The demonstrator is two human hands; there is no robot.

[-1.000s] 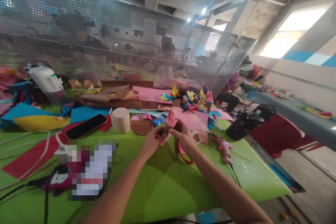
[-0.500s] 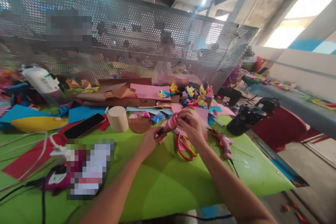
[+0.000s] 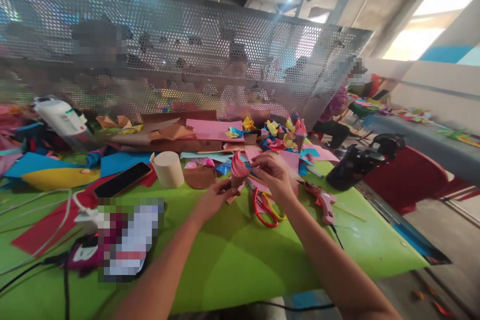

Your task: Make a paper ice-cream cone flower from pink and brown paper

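Observation:
My left hand [image 3: 215, 200] is closed around the brown base of a paper ice cream cone [image 3: 239, 169] with a pink swirled top. The cone stands nearly upright. Just right of the swirl is my right hand [image 3: 273, 175], its fingers bent and loosely apart, with nothing I can make out between them. Below the right hand lie scissors [image 3: 265, 210] with red and yellow handles. A pink hot glue gun [image 3: 324, 202] rests on the green table [image 3: 232, 265] to the right. A similar pink cone [image 3: 300, 134] stands farther back.
A cream-coloured roll [image 3: 168, 170], a dark phone [image 3: 123, 180] and a purple power strip [image 3: 88, 255] with cables are on the left. Paper sheets [image 3: 213, 130] and small coloured pieces line the perforated metal screen [image 3: 180, 60]. A black bottle [image 3: 347, 167] stands at the right edge.
The cone has turned from tilted to nearly upright in my left hand, showing its swirl. My right hand's fingers have come off the pink top and moved slightly right.

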